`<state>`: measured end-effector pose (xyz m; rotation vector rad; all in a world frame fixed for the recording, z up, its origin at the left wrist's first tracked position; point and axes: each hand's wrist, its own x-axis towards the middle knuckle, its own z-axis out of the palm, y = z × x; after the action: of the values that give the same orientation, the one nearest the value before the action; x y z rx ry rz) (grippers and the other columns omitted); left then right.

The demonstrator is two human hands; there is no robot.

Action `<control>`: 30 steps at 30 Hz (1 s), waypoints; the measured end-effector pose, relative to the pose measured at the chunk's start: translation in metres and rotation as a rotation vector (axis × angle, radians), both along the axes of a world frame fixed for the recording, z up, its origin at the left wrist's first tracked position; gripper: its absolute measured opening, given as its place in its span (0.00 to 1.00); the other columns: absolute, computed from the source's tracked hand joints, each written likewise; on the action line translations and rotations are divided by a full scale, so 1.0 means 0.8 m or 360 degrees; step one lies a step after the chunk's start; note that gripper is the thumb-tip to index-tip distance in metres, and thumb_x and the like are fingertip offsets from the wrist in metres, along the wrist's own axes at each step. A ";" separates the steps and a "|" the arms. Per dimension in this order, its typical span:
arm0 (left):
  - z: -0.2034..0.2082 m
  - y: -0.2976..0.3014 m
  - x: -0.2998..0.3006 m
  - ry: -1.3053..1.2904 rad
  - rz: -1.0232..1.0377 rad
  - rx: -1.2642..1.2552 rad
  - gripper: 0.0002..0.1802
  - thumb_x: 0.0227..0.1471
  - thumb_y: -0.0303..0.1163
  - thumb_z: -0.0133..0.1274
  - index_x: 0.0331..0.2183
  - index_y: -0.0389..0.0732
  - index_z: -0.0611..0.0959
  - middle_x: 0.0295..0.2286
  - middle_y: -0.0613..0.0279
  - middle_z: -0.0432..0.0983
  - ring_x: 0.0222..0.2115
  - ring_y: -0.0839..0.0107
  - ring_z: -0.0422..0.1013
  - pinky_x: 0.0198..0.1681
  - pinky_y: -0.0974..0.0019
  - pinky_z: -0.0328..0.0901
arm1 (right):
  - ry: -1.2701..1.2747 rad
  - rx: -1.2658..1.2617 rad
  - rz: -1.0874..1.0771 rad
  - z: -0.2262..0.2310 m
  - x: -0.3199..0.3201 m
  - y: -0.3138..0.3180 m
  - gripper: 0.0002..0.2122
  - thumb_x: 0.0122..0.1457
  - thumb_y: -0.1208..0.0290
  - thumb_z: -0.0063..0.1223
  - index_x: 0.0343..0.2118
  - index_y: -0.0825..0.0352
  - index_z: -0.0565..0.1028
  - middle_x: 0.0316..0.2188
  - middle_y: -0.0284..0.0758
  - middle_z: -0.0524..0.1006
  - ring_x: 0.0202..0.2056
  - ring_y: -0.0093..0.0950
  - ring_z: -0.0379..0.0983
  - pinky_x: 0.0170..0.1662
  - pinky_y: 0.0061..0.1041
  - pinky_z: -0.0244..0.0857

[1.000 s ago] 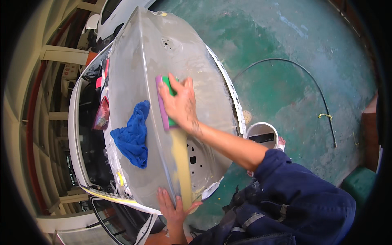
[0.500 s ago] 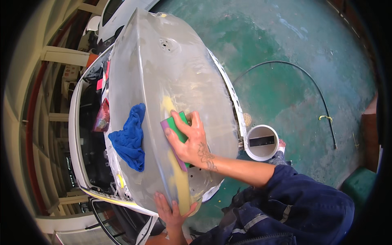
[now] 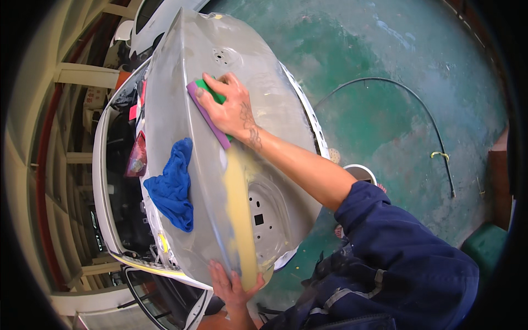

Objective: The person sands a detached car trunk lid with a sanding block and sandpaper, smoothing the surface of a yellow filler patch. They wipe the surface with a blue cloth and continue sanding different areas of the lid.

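A grey-primed car body panel (image 3: 165,110) stretches away in front of me. Along its crease runs a strip of yellow filler (image 3: 239,214), with a recess of several holes beside it. My right hand (image 3: 231,107) grips a long green-and-purple sanding block (image 3: 215,124) and presses it to the panel near the crease, beyond the filler's upper end. At the near end, my left hand (image 3: 234,289) lies with fingers spread on the panel beside the filler, holding nothing. A crumpled blue cloth (image 3: 171,187) rests on the panel left of the crease.
A white bucket (image 3: 360,169), partly hidden by my right arm, stands on the green floor (image 3: 385,126). A dark hose (image 3: 423,107) curves across the floor at right. Left of the panel is the car's window opening; a red-edged plastic bag (image 3: 136,157) sits beside it.
My right hand has slid the sanding block away from me along the panel, uncovering the filler's middle and the holed recess. The left hand stays put.
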<state>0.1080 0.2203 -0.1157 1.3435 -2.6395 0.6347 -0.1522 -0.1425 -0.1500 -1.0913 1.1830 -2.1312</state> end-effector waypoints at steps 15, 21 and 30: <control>0.002 0.018 0.013 -0.0047 0.0081 0.0005 0.62 0.43 0.57 0.69 0.71 0.46 0.58 0.66 0.33 0.58 0.63 0.28 0.63 0.60 0.28 0.67 | -0.0088 -0.0196 0.0048 -0.013 0.033 0.068 0.23 0.57 0.61 0.65 0.53 0.71 0.81 0.39 0.51 0.76 0.40 0.45 0.75 0.46 0.40 0.72; 0.000 0.004 0.007 -0.0036 0.0045 0.0009 0.61 0.44 0.56 0.69 0.70 0.43 0.58 0.66 0.33 0.59 0.63 0.28 0.63 0.60 0.27 0.66 | -0.0090 -0.0235 -0.0143 -0.012 -0.005 -0.010 0.25 0.56 0.59 0.67 0.50 0.74 0.82 0.41 0.52 0.77 0.38 0.45 0.76 0.44 0.41 0.72; -0.001 0.010 0.007 -0.0019 0.0037 -0.0009 0.60 0.44 0.56 0.69 0.69 0.42 0.60 0.65 0.30 0.61 0.62 0.26 0.64 0.60 0.27 0.67 | -0.0084 0.0247 -0.0024 -0.026 0.014 0.018 0.23 0.60 0.58 0.61 0.54 0.68 0.80 0.36 0.51 0.74 0.39 0.48 0.72 0.43 0.46 0.67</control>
<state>0.1138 0.2280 -0.1162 1.3751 -2.6331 0.6549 -0.1412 -0.1284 -0.1706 -0.9548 1.3112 -2.0281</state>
